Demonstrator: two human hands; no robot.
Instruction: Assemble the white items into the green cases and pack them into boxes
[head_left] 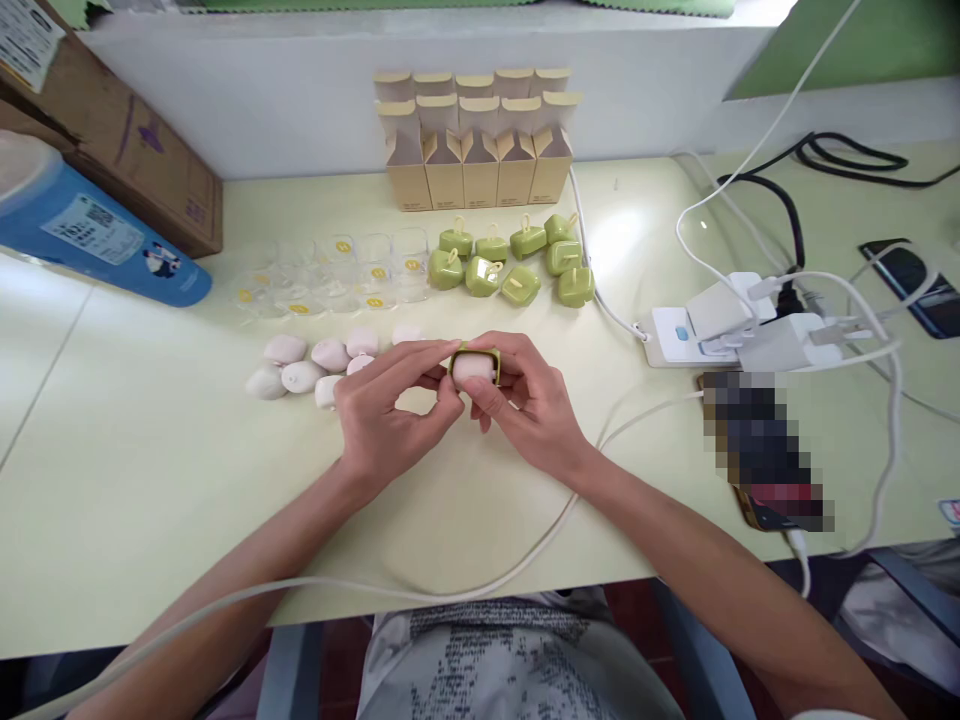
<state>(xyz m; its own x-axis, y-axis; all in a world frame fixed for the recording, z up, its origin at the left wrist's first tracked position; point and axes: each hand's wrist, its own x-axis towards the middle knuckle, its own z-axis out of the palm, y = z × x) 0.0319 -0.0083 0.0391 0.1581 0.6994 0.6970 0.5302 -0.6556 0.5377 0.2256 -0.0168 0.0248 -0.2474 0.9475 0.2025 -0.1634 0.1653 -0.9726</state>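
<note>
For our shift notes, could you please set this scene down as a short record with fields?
Left hand: grips the left side of a green case
Right hand: grips its right side, thumb over the pale piece
Held case: open side facing the camera, pale piece inside
Loose green cases: nine, beyond the hands
Loose pale pieces: beside and beyond the left hand, some partly hidden
Clear containers: left of the loose green cases, several with yellow stickers
Small cartons: upright near the wall, flaps open
Far right: white power strip, chargers plugged in
</note>
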